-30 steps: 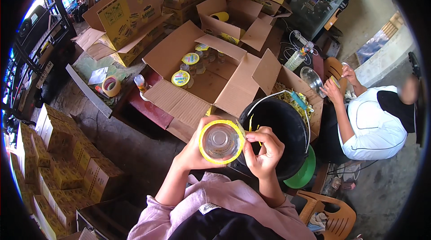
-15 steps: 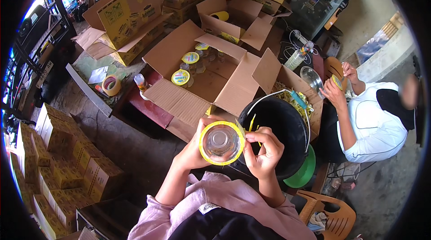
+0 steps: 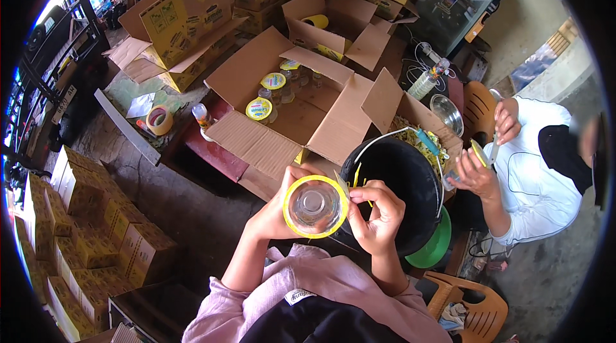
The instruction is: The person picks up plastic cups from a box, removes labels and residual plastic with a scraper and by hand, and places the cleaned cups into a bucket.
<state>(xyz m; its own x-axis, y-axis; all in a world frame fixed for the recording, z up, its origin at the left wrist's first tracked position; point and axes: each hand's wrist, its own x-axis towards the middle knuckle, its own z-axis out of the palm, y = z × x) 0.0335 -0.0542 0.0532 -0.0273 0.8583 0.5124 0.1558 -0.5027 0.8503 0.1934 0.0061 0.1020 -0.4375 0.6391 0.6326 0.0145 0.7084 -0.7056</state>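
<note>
The left hand has its grip wrapped around the side of a clear jar, fingers closed on the glass. The right hand pinches together on a thin yellow strip at the jar's yellow-ringed rim. The jar sits between the two hands, held in front of the chest, above the person's lap.

The step in hand looks like fitting or peeling the yellow band at the rim. The next move probably calls for a steady left hold while the right fingers work the strip round the edge without letting it slip.

The jar's long axis runs roughly along the line of sight: one round end faces up toward the camera, the other points down and away. Whether that upper end is mouth or base I cannot tell.

Just beyond the right hand stands a black bucket. Farther out from the left hand lies an open cardboard box holding more jars with yellow lids. To the right another person handles a similar item.
</note>
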